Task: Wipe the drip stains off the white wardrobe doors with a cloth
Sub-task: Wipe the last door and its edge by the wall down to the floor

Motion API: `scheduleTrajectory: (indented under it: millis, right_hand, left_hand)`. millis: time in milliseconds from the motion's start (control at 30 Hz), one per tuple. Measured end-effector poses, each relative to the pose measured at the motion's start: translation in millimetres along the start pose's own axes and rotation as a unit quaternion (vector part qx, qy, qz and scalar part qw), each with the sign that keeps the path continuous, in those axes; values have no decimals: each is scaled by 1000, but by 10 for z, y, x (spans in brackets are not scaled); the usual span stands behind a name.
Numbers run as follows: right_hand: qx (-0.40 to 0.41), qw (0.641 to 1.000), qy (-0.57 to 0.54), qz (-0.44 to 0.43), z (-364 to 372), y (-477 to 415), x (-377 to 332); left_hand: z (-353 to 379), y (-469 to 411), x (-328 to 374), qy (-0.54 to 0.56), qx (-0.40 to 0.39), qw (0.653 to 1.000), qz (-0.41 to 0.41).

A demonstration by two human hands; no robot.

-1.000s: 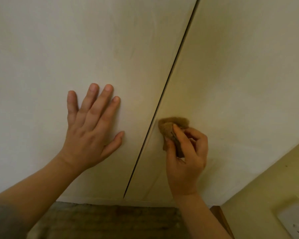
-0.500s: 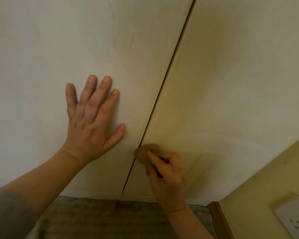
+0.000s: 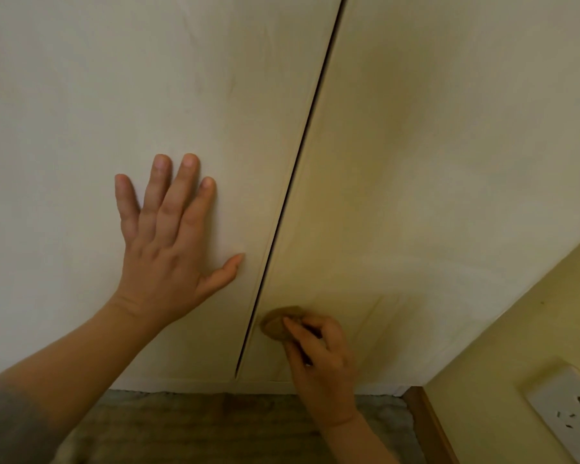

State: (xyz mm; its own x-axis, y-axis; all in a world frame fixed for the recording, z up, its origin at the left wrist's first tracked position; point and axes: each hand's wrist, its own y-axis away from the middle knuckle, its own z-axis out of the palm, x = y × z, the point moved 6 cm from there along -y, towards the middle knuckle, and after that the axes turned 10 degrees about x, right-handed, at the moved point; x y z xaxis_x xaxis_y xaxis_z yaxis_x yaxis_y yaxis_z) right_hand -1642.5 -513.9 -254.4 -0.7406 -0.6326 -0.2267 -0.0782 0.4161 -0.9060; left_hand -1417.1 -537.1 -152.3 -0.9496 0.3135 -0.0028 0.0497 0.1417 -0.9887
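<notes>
Two white wardrobe doors fill the view, the left door (image 3: 81,95) and the right door (image 3: 449,145), split by a dark gap (image 3: 298,169). My left hand (image 3: 168,242) presses flat on the left door, fingers spread. My right hand (image 3: 318,353) grips a small brown cloth (image 3: 278,324) against the lower part of the right door, just right of the gap and near the bottom edge. Faint streaks (image 3: 379,316) run down the right door beside the cloth.
A yellow wall (image 3: 523,336) stands at the right with a white socket (image 3: 570,406) low on it. A wooden skirting strip (image 3: 429,423) runs along its base. Carpeted floor (image 3: 215,426) lies below the doors.
My right hand has wiped the cloth down the right door along the gap, from mid-height to near the bottom edge. My left hand has stayed flat on the left door.
</notes>
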Motion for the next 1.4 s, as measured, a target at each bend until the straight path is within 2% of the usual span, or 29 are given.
scheduleTrajectory:
  millis: [133, 267, 333, 600, 767, 833, 900, 967, 1033, 1100, 1300, 1400]
  right_hand:
    - [108, 993, -10, 54, -388, -282, -109]
    - [238, 969, 57, 21, -898, -630, -74]
    - [270, 958, 92, 14, -1003, -722, 32]
    - [179, 979, 28, 96, -296, -341, 328]
    - [7, 999, 24, 42, 2, 156, 304]
    - [-16, 998, 13, 66, -21, 194, 279]
    - [52, 987, -1, 150, -232, 77, 237]
    - [192, 954, -15, 228, -566, -118, 248]
    - [311, 921, 14, 233, -898, -359, 309]
    - [351, 908, 47, 222, -1048, -558, 426]
    - [244, 957, 67, 143, -628, -410, 689]
    - [113, 984, 71, 118, -398, 24, 699]
  left_hand:
    - [-9, -3, 53, 8, -4, 1000, -15]
    - [-3, 6, 211, 8, -6, 1000, 13]
    - [16, 17, 275, 7, -10, 1000, 27]
    - [73, 43, 264, -21, -22, 999, 44]
    - [128, 168, 327, -34, -45, 997, 50]
    - [160, 206, 338, -47, -51, 996, 53]
    - [180, 219, 340, -56, -50, 996, 52]
    - [192, 217, 348, -62, -46, 996, 54]
    - [198, 217, 347, -61, -43, 996, 54]
    - [198, 218, 348, -60, -39, 996, 51]
    - [204, 207, 342, -58, -35, 996, 53]
    - [218, 214, 335, -69, -39, 995, 54]
